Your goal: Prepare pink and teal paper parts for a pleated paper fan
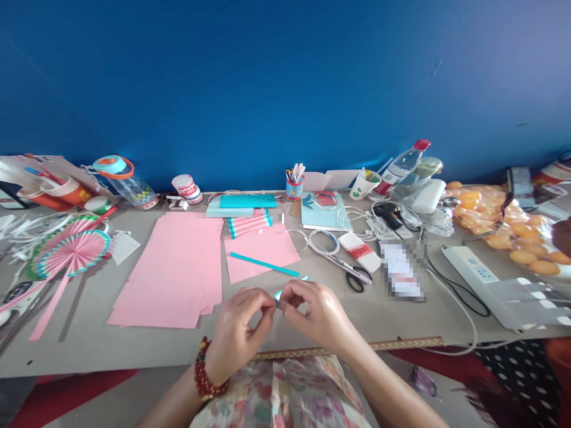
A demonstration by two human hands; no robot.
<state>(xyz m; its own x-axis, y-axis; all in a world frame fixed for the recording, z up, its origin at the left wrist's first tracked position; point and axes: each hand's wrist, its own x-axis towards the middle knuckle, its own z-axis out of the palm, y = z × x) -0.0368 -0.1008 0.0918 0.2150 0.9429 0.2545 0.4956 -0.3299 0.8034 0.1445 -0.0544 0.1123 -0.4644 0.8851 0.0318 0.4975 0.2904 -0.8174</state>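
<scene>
My left hand (241,330) and my right hand (314,312) meet above the near edge of the grey table (89,351), fingers pinched together on a small teal paper strip (280,295). One end of the strip pokes out to the right of my fingertips. A red bead bracelet circles my left wrist. Just beyond my hands lies a long teal strip (264,264) on a pink sheet (263,249). A bigger stack of pink paper (173,273) lies to the left.
Scissors (352,272), a white tape roll (323,241), earphones and a power strip (479,270) lie to the right. A bag of orange balls (504,229) sits far right. Folded paper fans (66,252), cups and bottles line the left and back, against a blue wall.
</scene>
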